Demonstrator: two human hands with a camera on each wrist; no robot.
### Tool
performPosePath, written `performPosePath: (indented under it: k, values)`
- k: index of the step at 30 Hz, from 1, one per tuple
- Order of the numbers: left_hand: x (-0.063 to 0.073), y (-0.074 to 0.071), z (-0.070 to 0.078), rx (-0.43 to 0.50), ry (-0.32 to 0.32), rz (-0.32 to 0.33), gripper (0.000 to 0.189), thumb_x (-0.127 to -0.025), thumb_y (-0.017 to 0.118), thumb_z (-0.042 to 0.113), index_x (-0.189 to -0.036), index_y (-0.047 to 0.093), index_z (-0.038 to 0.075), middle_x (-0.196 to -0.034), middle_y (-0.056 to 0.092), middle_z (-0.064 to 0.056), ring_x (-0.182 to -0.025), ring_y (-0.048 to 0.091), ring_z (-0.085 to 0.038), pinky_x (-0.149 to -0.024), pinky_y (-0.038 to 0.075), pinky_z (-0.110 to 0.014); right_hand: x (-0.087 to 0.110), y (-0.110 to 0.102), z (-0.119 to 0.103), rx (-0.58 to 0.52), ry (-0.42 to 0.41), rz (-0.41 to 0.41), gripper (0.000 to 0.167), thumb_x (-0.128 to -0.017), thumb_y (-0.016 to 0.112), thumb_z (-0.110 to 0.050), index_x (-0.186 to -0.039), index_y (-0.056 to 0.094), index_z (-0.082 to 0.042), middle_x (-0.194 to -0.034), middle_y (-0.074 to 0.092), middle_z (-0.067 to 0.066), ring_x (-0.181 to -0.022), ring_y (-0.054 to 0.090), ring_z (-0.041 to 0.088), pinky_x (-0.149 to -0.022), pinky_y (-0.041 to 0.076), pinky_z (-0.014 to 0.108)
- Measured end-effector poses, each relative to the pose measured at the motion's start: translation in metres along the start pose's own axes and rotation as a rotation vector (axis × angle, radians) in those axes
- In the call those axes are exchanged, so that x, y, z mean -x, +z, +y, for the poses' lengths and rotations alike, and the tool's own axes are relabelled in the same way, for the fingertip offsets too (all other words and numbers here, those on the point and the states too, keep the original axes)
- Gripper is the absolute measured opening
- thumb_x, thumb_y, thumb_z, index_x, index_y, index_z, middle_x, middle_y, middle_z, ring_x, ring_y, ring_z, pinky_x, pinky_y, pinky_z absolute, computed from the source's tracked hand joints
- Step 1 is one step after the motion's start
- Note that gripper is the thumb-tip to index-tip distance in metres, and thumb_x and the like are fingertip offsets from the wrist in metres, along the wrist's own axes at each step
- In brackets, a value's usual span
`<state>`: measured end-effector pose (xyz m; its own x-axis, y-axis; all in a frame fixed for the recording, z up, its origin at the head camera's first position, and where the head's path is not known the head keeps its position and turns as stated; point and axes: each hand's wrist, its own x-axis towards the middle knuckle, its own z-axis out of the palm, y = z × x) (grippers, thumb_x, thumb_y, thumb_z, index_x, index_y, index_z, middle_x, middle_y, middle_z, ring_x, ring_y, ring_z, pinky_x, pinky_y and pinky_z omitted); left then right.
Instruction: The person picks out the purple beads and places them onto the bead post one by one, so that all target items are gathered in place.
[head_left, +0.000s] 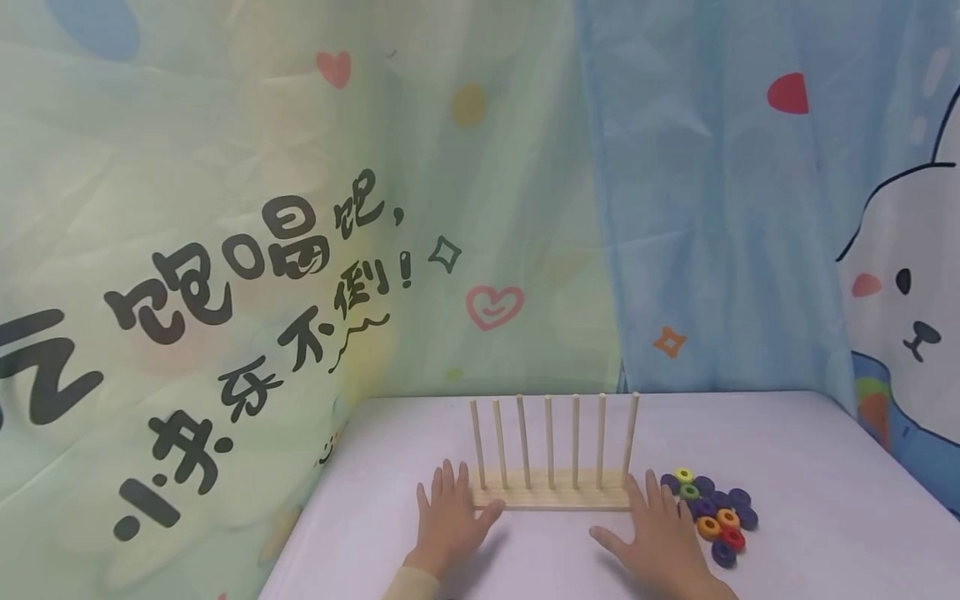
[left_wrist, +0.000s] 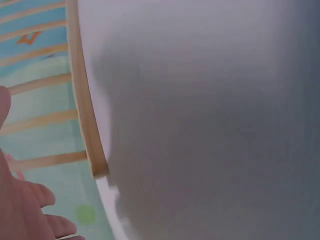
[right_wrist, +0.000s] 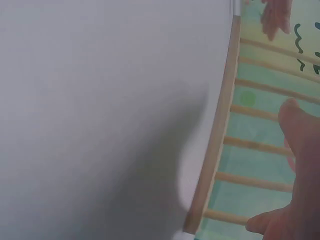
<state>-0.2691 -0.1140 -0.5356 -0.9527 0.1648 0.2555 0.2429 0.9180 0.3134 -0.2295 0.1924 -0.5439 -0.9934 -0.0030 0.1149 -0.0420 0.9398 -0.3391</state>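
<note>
A pale wooden rack [head_left: 551,498] with several upright pegs [head_left: 550,442] stands on the table. At its left end my left hand [head_left: 450,521] is spread, fingers straight and pointing forward, nothing in it. My right hand [head_left: 660,533] is spread in the same way by the right end, its thumb pointing inward. In the left wrist view the rack's base [left_wrist: 90,110] runs past the fingers [left_wrist: 37,192]. The right wrist view has the base [right_wrist: 215,130] beside my thumb and fingers [right_wrist: 267,220]. No rings sit on the pegs.
Right of my right hand lies a cluster of small rings: several dark purple ones [head_left: 723,553], orange ones [head_left: 708,527], a red one [head_left: 733,539], a green one [head_left: 689,492] and a yellow one [head_left: 683,475]. A printed curtain [head_left: 487,208] hangs behind the white table [head_left: 375,467].
</note>
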Motion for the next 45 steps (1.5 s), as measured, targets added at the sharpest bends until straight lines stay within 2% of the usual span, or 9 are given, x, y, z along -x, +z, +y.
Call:
performPosePath:
  k: [4, 10, 16, 19, 25, 30, 34, 38, 45]
  values:
    - [0.002, 0.007, 0.001, 0.062, -0.003, -0.033, 0.092, -0.09, 0.046, 0.068, -0.145, 0.039, -0.005, -0.149, 0.032, -0.033, -0.138, 0.03, -0.049, -0.109, 0.018, -0.072, 0.004, 0.006, -0.004, -0.035, 0.028, -0.041, 0.112, -0.077, 0.052, -0.08, -0.145, 0.035, 0.008, -0.147, 0.024, 0.042, -0.132, 0.023, 0.063, -0.103, 0.019, 0.078]
    - [0.002, 0.01, 0.005, 0.197, -0.038, -0.106, 0.09, -0.092, 0.047, 0.064, -0.145, 0.036, -0.008, -0.149, 0.031, -0.035, -0.139, 0.027, -0.052, -0.109, 0.016, -0.073, 0.005, 0.014, -0.013, -0.097, 0.126, -0.148, 0.116, -0.076, 0.052, -0.081, -0.146, 0.031, 0.01, -0.15, 0.017, 0.041, -0.135, 0.017, 0.061, -0.106, 0.015, 0.075]
    - [-0.004, 0.022, 0.003, 0.331, -0.083, -0.124, 0.085, -0.093, 0.052, 0.056, -0.144, 0.036, -0.01, -0.148, 0.034, -0.034, -0.138, 0.028, -0.052, -0.109, 0.012, -0.074, 0.004, 0.025, -0.014, -0.157, 0.169, -0.157, 0.114, -0.079, 0.051, -0.079, -0.144, 0.032, 0.011, -0.148, 0.019, 0.043, -0.134, 0.02, 0.06, -0.106, 0.015, 0.075]
    - [-0.006, 0.029, 0.001, 0.347, -0.087, -0.088, 0.082, -0.092, 0.057, 0.053, -0.141, 0.04, -0.01, -0.146, 0.038, -0.033, -0.137, 0.029, -0.052, -0.11, 0.011, -0.073, 0.006, 0.03, -0.014, -0.169, 0.179, -0.137, 0.112, -0.079, 0.052, -0.079, -0.143, 0.035, 0.011, -0.147, 0.021, 0.043, -0.134, 0.022, 0.06, -0.106, 0.014, 0.076]
    - [-0.012, 0.036, -0.003, 0.478, -0.129, -0.07, 0.061, -0.092, 0.061, 0.04, -0.133, 0.052, -0.005, -0.143, 0.044, -0.03, -0.138, 0.027, -0.051, -0.112, 0.005, -0.071, 0.011, 0.039, -0.011, -0.198, 0.156, -0.077, 0.105, -0.081, 0.054, -0.075, -0.141, 0.038, 0.01, -0.148, 0.019, 0.042, -0.134, 0.022, 0.06, -0.108, 0.008, 0.075]
    - [-0.015, 0.039, -0.007, 0.484, -0.108, -0.001, 0.043, -0.089, 0.065, 0.027, -0.122, 0.062, 0.0, -0.139, 0.05, -0.028, -0.136, 0.034, -0.05, -0.113, 0.014, -0.068, 0.015, 0.039, -0.006, -0.261, 0.094, -0.007, 0.088, -0.088, 0.059, -0.059, -0.142, 0.038, 0.008, -0.149, 0.02, 0.04, -0.135, 0.022, 0.059, -0.109, 0.008, 0.074]
    - [-0.015, 0.043, -0.012, 0.447, -0.128, 0.029, 0.042, -0.086, 0.067, 0.021, -0.126, 0.063, 0.006, -0.139, 0.053, -0.02, -0.136, 0.038, -0.042, -0.114, 0.02, -0.063, 0.018, 0.033, -0.003, -0.304, 0.101, 0.024, 0.067, -0.093, 0.061, -0.041, -0.144, 0.043, 0.0, -0.151, 0.028, 0.032, -0.137, 0.027, 0.052, -0.11, 0.017, 0.069]
    - [-0.013, 0.045, -0.014, 0.418, -0.136, 0.05, 0.043, -0.084, 0.068, 0.017, -0.127, 0.064, 0.012, -0.139, 0.055, -0.015, -0.136, 0.041, -0.038, -0.113, 0.024, -0.062, 0.022, 0.026, 0.001, -0.362, 0.138, 0.117, 0.051, -0.09, 0.067, -0.026, -0.136, 0.054, -0.007, -0.147, 0.042, 0.023, -0.134, 0.038, 0.044, -0.109, 0.03, 0.064]
    - [-0.01, 0.045, -0.016, 0.41, -0.117, 0.07, 0.041, -0.085, 0.067, 0.012, -0.126, 0.065, 0.01, -0.138, 0.056, -0.016, -0.135, 0.043, -0.038, -0.112, 0.026, -0.062, 0.027, 0.008, 0.017, -0.341, 0.171, 0.238, 0.043, -0.088, 0.07, -0.021, -0.128, 0.061, -0.006, -0.135, 0.054, 0.021, -0.125, 0.047, 0.044, -0.1, 0.037, 0.065]
